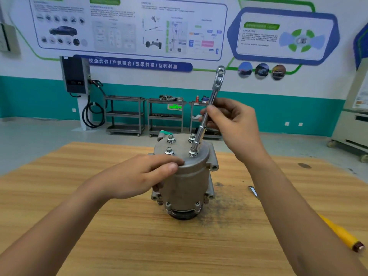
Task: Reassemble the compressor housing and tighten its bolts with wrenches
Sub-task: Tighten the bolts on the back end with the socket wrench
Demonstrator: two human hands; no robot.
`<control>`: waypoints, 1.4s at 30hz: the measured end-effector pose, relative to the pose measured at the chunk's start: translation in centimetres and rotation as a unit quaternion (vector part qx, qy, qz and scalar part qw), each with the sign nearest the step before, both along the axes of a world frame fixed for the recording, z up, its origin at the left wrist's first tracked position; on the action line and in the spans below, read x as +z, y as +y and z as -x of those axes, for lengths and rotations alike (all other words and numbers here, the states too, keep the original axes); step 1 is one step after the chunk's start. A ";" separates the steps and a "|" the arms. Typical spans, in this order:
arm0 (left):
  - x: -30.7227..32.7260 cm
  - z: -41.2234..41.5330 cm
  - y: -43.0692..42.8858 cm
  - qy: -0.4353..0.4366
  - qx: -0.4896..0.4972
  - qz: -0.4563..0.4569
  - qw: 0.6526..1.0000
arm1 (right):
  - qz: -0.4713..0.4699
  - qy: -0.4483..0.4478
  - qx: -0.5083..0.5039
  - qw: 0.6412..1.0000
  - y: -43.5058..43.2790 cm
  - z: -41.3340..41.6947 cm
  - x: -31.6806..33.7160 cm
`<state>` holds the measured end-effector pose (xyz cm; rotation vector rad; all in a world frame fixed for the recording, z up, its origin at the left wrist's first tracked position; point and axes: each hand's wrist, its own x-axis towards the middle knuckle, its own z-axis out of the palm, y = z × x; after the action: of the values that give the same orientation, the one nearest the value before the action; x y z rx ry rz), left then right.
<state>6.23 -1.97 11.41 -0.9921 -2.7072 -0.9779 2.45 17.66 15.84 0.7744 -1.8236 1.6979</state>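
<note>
The compressor stood upright near the middle of the wooden tabletop, its flat cover facing up with four bolts standing proud of it. The left hand lay over the near left edge of the cover, its grip closed around the housing. The right hand held the shaft of a socket wrench, grip closed on it; the wrench stood nearly upright, tilted right, its socket seated on the near right bolt. A yellow-handled screwdriver lay on the tabletop to the right, partly hidden by the right forearm.
</note>
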 end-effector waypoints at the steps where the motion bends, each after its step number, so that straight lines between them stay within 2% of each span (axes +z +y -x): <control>1: 0.0 0.1 0.0 0.000 0.000 0.000 1.000 | -0.009 0.003 0.005 1.000 -0.1 0.1 0.1; 7: 0.2 0.4 0.0 0.009 -0.006 0.004 1.000 | -0.112 0.030 0.025 0.993 -0.6 0.3 0.7; 9: 0.9 0.3 0.4 0.043 0.011 0.000 0.999 | -0.160 0.039 0.022 0.986 -0.9 0.2 0.9; 11: 1.8 0.6 1.2 0.137 0.067 -0.075 0.985 | -0.187 0.047 0.018 0.981 -1.1 0.2 1.0; 13: 3.6 1.3 2.0 0.211 0.133 -0.221 0.943 | -0.192 0.052 0.014 0.980 -1.2 0.2 0.9; 15: 6.2 1.7 2.8 0.192 0.138 -0.326 0.915 | -0.193 0.056 0.001 0.980 -1.1 0.3 1.0; 16: 7.5 2.0 3.1 0.173 0.132 -0.337 0.916 | -0.195 0.060 -0.009 0.979 -1.1 0.2 1.0; 22: 11.1 2.0 5.5 0.203 0.087 -0.171 0.960 | -0.185 0.093 -0.095 0.974 -1.0 0.1 0.4; 25: 12.0 1.4 4.9 0.145 0.016 -0.105 0.984 | -0.204 0.084 -0.111 0.969 -0.6 0.0 0.2; 28: 11.5 1.1 5.4 0.074 -0.010 -0.133 0.988 | -0.234 0.031 -0.049 0.971 -0.2 -0.3 0.1; 30: 10.3 1.1 6.4 0.087 0.004 -0.166 0.982 | -0.247 0.045 -0.039 0.967 0.2 -0.4 0.0; 32: 9.1 1.3 7.2 0.125 0.039 -0.207 0.970 | -0.249 0.078 -0.071 0.963 0.2 -0.5 -0.2; 35: 8.8 1.5 6.9 0.259 0.118 -0.206 0.936 | -0.209 0.100 -0.113 0.966 0.1 -0.6 -0.7; 36: 8.8 1.8 6.7 0.247 0.120 -0.219 0.936 | -0.192 0.100 -0.122 0.969 0.1 -0.7 -0.8; 38: 8.8 1.9 6.5 0.130 0.088 -0.304 0.939 | -0.165 0.096 -0.138 0.972 0.0 -0.9 -0.9; 40: 8.6 2.1 6.4 0.006 0.064 -0.381 0.923 | -0.187 0.071 -0.120 0.973 -0.1 -1.0 -1.1; 42: 8.7 2.4 6.5 -0.079 0.051 -0.406 0.909 | -0.225 0.031 -0.095 0.969 -0.2 -1.1 -1.5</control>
<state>3.84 4.52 20.10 -0.6002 -2.0350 -1.9724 3.57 17.47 14.36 0.7857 -2.1913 1.1395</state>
